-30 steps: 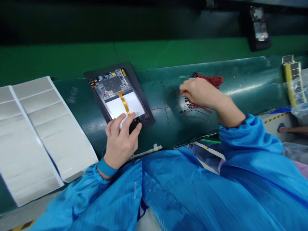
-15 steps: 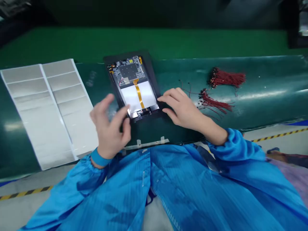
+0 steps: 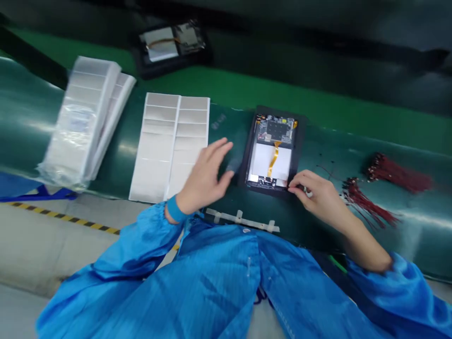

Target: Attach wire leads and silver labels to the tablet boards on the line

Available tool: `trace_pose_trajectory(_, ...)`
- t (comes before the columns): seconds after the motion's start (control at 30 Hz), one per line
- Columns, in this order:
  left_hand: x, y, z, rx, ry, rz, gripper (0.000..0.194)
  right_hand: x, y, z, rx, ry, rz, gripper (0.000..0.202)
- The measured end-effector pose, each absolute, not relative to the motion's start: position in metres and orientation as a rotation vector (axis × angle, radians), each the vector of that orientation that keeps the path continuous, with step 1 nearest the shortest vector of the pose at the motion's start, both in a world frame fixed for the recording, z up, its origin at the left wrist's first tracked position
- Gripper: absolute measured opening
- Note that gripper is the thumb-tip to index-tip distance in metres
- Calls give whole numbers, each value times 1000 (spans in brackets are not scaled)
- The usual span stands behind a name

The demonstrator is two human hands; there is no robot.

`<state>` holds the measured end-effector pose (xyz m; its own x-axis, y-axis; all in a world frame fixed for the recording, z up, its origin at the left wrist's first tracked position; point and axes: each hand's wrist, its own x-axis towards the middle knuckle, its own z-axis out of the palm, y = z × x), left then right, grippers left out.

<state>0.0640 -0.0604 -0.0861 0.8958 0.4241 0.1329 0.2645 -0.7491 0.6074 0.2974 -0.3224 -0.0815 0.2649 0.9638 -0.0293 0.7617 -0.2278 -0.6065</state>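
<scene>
An opened tablet (image 3: pixel 271 165) lies in a dark tray (image 3: pixel 298 141), its circuit board, white battery area and orange flex cable (image 3: pixel 273 160) uncovered. At its lower right corner is my right hand (image 3: pixel 316 194), thumb and forefinger pinched together. Whether they grip the edge or a tiny part, I cannot make out. My left hand (image 3: pixel 206 176) hovers left of the tablet, fingers stretched and thumb apart, holding nothing. Beneath and beside it are white sheets of strips (image 3: pixel 158 141) in two columns. To the right of my right hand lies a bundle of thin red wires (image 3: pixel 369 202).
A second wire bundle (image 3: pixel 397 172) lies farther right. Stacked white packs in plastic (image 3: pixel 76 127) rest at the left. Another opened tablet (image 3: pixel 164 44) sits in a dark tray on the green strip at the back. A pale bracket strip (image 3: pixel 243 220) runs along the front edge.
The view has swung left, bringing the stacked packs and second tablet into sight. My left hand has drawn away from the tablet; my right fingers have closed at its lower right corner.
</scene>
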Motion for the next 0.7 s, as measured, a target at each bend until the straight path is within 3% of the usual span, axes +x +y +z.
trace_pose_trajectory(0.1, 22, 6, -81, 2626, 996, 353, 53, 307, -313, -82, -2126, -1554, 312, 10)
trace_pose_trajectory(0.2, -1, 71, -88, 2564, 1433, 155, 77, 318, -279, -71, -2129, -1523, 147, 12)
trace_pose_trajectory(0.27, 1, 100, -89, 2528, 1439, 124, 82, 323, -246, -60, -2092, -1555, 154, 11)
trace_pose_trajectory(0.47, 59, 160, -64, 2498, 1216, 239, 63, 317, -160, -33, -2087, -1692, 300, 10)
trace_pose_trajectory(0.63, 108, 233, -63, 2199, 1472, 341, 69, 303, -189, -49, -2209, -1567, 166, 14)
trace_pose_trajectory(0.7, 125, 255, -65, 2168, 1446, 362, 63, 297, -216, -68, -2321, -1370, 59, 27)
